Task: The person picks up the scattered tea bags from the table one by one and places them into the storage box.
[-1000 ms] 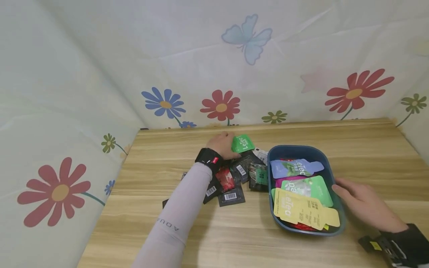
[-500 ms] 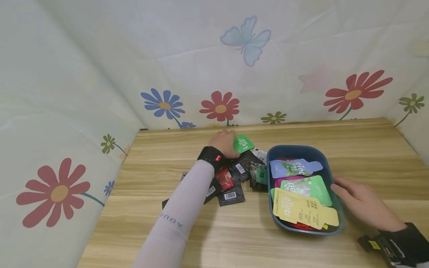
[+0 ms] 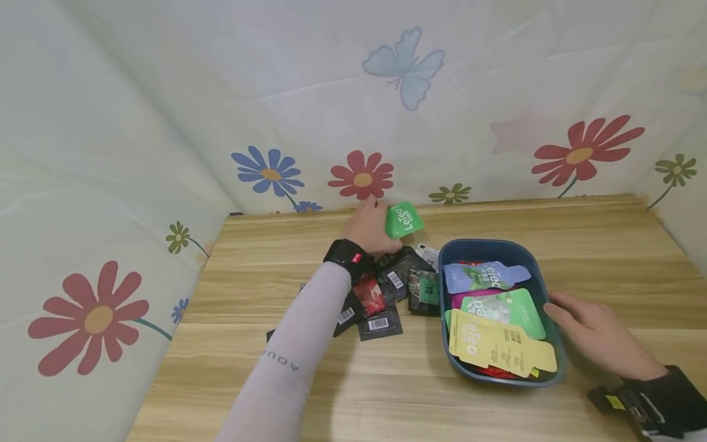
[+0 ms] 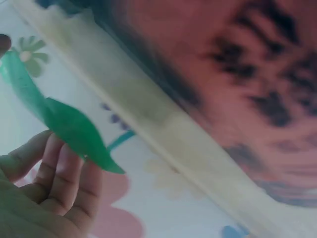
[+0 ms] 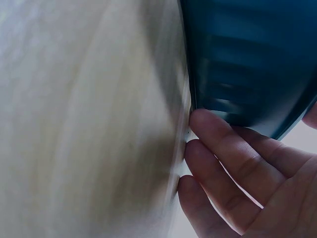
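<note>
My left hand (image 3: 370, 227) pinches a green LeTea pouch (image 3: 404, 220) just above the far side of a pile of sachets. In the left wrist view, the pouch (image 4: 74, 124) runs between the thumb at the frame's edge and the fingers (image 4: 69, 173). Dark sachets (image 3: 381, 323), one with a red front (image 3: 369, 294), lie under and beside that hand. My right hand (image 3: 604, 334) rests against the right side of a blue plastic bin (image 3: 558, 344). Its fairly straight fingers (image 5: 242, 163) touch the bin's outer wall (image 5: 247, 64) low down, near the tabletop.
Inside the bin lie a blue pouch (image 3: 486, 277), a green pouch (image 3: 510, 310) and yellow pouches (image 3: 499, 344), with red and magenta packs beneath. A white sachet (image 3: 428, 255) is by the bin's left rim. A flower-printed cloth (image 3: 309, 92) walls the wooden table (image 3: 386, 393).
My left hand has lifted the green pouch slightly up and away from the pile, toward the back cloth. The right hand and the bin stay in place.
</note>
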The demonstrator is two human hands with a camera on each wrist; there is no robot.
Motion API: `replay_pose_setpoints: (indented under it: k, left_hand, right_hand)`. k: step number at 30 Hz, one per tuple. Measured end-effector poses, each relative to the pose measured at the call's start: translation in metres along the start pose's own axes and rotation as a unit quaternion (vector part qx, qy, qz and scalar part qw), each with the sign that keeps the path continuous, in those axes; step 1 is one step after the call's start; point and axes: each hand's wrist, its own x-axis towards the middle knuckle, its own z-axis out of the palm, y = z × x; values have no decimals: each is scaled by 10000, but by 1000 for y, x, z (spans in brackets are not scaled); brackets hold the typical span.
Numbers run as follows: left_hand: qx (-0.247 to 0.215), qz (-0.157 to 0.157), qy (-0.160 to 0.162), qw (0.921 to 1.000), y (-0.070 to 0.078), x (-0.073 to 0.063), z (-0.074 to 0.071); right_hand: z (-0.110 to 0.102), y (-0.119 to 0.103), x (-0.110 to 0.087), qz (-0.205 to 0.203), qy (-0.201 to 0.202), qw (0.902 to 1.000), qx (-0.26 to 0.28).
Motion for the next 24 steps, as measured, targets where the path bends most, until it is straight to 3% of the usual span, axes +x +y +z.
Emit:
replay_pose_setpoints:
  k: [3, 7, 15, 21, 24]
  left_hand:
    - [-50, 383, 254, 9989, 13, -4, -12]
    - [-125, 996, 353, 9943, 41, -12, -29]
    - [-144, 2191, 641, 9735, 95, -27, -52]
    - [23, 2703, 830, 9592, 126, -34, -63]
    - [146, 2705, 690, 9601, 135, -38, -62]
  right_hand:
    - [0, 1, 0, -17, 22, 10000, 5]
    - [1, 1, 0, -14, 12, 10000, -12]
    - [0, -1, -1, -48, 26, 10000, -51]
    - [0, 0, -1, 41, 2, 10000, -59]
    - [1, 0, -1, -22, 46, 10000, -37]
